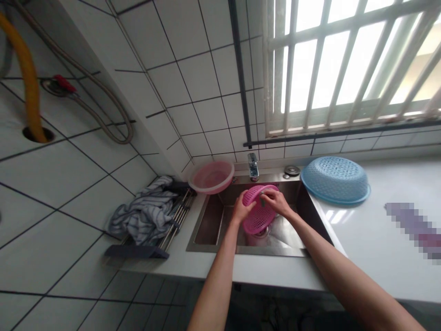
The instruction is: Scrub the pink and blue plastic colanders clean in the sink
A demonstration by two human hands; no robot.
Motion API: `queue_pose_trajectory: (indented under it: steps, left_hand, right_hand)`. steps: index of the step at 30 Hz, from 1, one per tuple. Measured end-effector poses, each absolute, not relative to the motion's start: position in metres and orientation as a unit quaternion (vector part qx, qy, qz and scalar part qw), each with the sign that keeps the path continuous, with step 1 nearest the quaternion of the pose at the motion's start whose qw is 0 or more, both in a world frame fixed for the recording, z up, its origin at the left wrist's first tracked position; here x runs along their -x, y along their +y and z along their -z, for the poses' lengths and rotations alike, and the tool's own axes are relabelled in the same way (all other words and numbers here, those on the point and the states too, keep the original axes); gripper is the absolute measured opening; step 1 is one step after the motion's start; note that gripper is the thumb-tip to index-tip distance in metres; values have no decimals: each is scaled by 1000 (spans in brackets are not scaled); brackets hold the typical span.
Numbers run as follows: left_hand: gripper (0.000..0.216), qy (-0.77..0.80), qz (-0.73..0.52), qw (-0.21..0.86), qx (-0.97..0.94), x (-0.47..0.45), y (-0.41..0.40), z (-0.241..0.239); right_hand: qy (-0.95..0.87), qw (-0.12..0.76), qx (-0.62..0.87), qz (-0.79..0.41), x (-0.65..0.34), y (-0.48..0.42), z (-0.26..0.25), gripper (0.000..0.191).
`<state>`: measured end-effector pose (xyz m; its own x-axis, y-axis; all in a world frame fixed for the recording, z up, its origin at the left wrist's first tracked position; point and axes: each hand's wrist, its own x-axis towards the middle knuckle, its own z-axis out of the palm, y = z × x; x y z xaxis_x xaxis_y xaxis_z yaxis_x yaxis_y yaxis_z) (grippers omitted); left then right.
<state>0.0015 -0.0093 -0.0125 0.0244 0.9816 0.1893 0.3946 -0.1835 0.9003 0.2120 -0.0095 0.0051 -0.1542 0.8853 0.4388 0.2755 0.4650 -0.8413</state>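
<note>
A left hand (242,209), curled with the thumb inside, grips the left rim of a round, perforated pink plastic basket (256,224), tilted above the drain, between the left and right edges of a rectangular stainless-steel sink (275,252). The right hand (279,203), fingers drawn together, pinches a small green item (262,201) inside the basket's upper right rim; an upturned, oval blue plastic basket (334,181) rests on the glossy white surface (361,243) by the sink's back right corner.
</note>
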Motion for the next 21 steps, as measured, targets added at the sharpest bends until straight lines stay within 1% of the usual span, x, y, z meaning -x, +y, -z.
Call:
queue_pose_trajectory:
  steps: [3,6,9,12,16,21]
  left_hand:
    - [59,548,-432,329,-636,4,-7,15]
    - [58,525,-428,346,-649,5,-7,17]
    - [59,494,-426,366,-664,2,-6,19]
    - [62,520,-407,355,-661,0,-4,16]
    - [68,541,-394,305,-678,6,-2,4]
    - [64,559,-372,312,-672,14,-1,-5]
  right_hand:
    - [-742,493,361,-276,-198,-24,-17,24]
    - [-769,494,348,-209,-189,-33,-24,15]
    - [-793,467,356,-161,-193,-31,-24,30]
    - [-815,420,379,-129,-203,-20,-19,35]
    - [-807,394,429,-95,-219,-7,-15,34]
    - [-782,386,479,-94,-229,-6,-24,25]
